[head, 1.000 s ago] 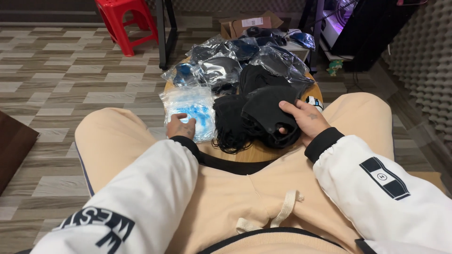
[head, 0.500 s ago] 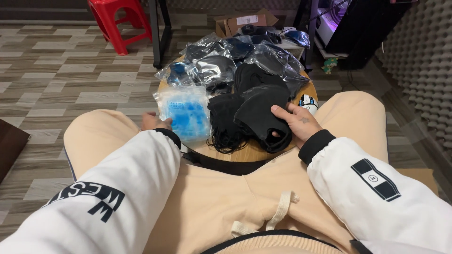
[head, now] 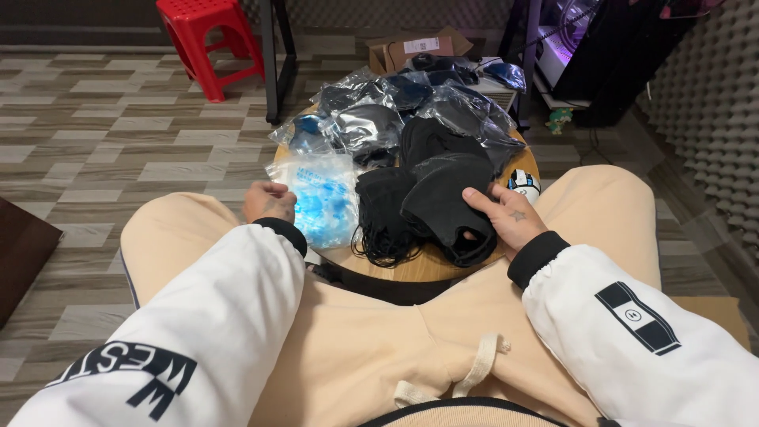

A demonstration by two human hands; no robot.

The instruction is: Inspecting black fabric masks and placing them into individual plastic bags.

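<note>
Head view: right hand [head: 506, 215] lies flat on loose black masks [head: 443, 207]; left hand [head: 269, 202] pinches the clear bag [head: 320, 198]. Sealed bags [head: 379, 111] piled behind; loose masks remain unbagged.

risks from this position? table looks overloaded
1. The clear bag of blue masks overhangs the near edge of the round table; the left hand at its corner could tip it off.
2. The right hand rests on the stacked black masks; their loose ear loops may snag and drag neighbours.
3. The plastic bags are heaped and could slide.
</note>
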